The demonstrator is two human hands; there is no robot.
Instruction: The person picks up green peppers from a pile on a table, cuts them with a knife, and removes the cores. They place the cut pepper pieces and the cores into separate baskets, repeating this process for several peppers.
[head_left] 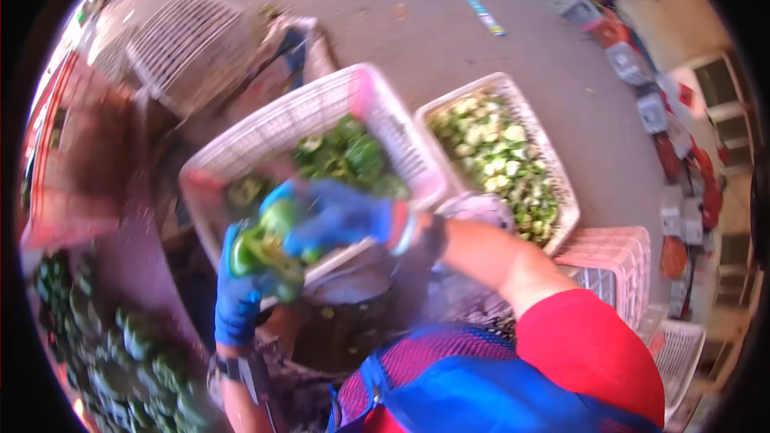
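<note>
My left hand (237,298), in a blue glove, is closed around cut green bell peppers (257,253), whose hollow insides show. My right hand (341,215), also gloved in blue and smeared by motion, reaches over from the right. Its fingers are closed on another green bell pepper (281,215), right against those in my left hand. Whether a tool sits in the right hand I cannot make out. Just beyond both hands stands a white and pink plastic basket (277,124), with green peppers (353,154) in its far part.
Right of the basket, a crate (568,192) holds pale green pepper cores. Many whole green peppers (112,353) lie at lower left. A red crate (76,160) and an upturned crate (188,44) stand at left. A pink crate (622,261) is at right.
</note>
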